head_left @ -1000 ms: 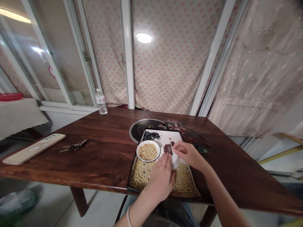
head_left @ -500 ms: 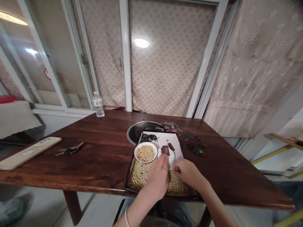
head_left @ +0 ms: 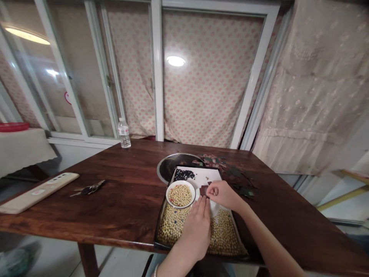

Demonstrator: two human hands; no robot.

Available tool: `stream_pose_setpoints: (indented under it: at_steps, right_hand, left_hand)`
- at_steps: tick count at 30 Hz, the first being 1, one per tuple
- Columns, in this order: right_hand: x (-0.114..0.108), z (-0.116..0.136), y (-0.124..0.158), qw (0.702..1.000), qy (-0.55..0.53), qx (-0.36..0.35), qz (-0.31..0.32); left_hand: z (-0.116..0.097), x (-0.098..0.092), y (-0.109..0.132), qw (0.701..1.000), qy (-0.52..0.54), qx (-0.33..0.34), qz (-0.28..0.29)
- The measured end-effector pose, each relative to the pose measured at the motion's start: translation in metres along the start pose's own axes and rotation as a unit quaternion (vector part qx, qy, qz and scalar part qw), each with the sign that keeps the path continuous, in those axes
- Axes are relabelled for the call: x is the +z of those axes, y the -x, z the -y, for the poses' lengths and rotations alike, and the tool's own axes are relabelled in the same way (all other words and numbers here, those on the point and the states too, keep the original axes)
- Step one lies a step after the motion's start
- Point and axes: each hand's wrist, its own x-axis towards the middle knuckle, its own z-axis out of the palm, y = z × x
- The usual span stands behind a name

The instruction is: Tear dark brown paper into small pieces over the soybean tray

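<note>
A black-edged tray (head_left: 157, 231) with a white lining holds yellowish beans (head_left: 227, 234) in its near half and small black beads (head_left: 184, 175) at its far left. In it stands a white bowl (head_left: 193, 192) of similar beans. Beside that, a white round piece (head_left: 215, 210) lies partly under my hands, with a dark brown flat piece (head_left: 203, 190) at its far edge. My left hand (head_left: 198, 227) is open, fingers stretched forward, tips at the brown piece. My right hand (head_left: 225, 195) is closed in a pinch just right of it; what the fingers hold is hidden.
Behind the tray sits a dark round plate (head_left: 165, 169), with scattered green and reddish flat pieces (head_left: 236, 173) to its right. Keys (head_left: 89, 188), a phone (head_left: 40, 192) and a water bottle (head_left: 124, 134) occupy the left of the wooden table (head_left: 123, 207).
My right hand has moved forward and slightly left, from over the beans to the brown piece. My left hand stays near the white round piece. The whole view has tilted up slightly.
</note>
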Motion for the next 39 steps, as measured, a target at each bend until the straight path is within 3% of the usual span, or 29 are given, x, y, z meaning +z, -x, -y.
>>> stream_pose_setpoints:
  at_steps: [2,6,10,15,20,21,22,24,26,27,32,35,39]
  right_hand:
    - [0.002,-0.007,-0.009,1.000,0.014,0.004,0.005]
    - [0.005,-0.017,-0.014,0.997,0.030,0.033,-0.062]
    - [0.008,-0.026,-0.014,0.999,-0.011,0.015,-0.038]
    - [0.001,-0.021,-0.017,0.981,-0.002,0.039,-0.188]
    - [0.010,0.020,-0.011,0.945,-0.081,-0.044,-0.313]
    - [0.015,0.026,-0.011,0.944,-0.085,-0.055,-0.315]
    - [0.020,0.030,-0.011,0.952,-0.085,-0.063,-0.288]
    - [0.027,0.031,-0.013,0.980,-0.087,-0.059,-0.168]
    - [0.030,0.025,-0.015,0.994,-0.097,-0.025,-0.043]
    - [0.029,0.021,-0.015,0.995,-0.103,-0.001,-0.017]
    - [0.005,0.011,0.007,0.985,-0.138,0.061,-0.077]
    - [-0.002,0.016,0.034,0.983,-0.160,0.084,-0.022]
    - [0.016,0.029,0.066,0.983,-0.133,0.109,0.069]
  left_hand:
    - [-0.002,-0.002,0.001,1.000,0.001,-0.005,0.002]
    - [-0.003,-0.002,0.000,1.000,0.004,-0.014,0.009]
    - [-0.002,0.000,0.000,1.000,0.015,-0.012,-0.004]
    - [0.001,0.005,0.002,0.999,0.036,-0.008,-0.035]
    - [0.000,0.006,0.002,0.999,0.033,-0.002,-0.036]
    - [-0.001,0.005,0.002,0.999,0.031,-0.002,-0.032]
    - [-0.002,0.004,0.002,0.999,0.029,-0.002,-0.029]
    - [-0.003,0.002,0.002,0.999,0.030,-0.004,-0.027]
    - [-0.004,0.001,0.003,0.999,0.037,-0.006,-0.032]
    - [-0.004,0.002,0.004,0.999,0.039,-0.006,-0.033]
    - [-0.003,0.006,0.005,0.998,0.054,-0.003,-0.022]
    - [-0.001,0.003,0.004,0.997,0.075,-0.004,-0.020]
    - [0.007,-0.005,0.003,0.995,0.098,0.002,-0.008]
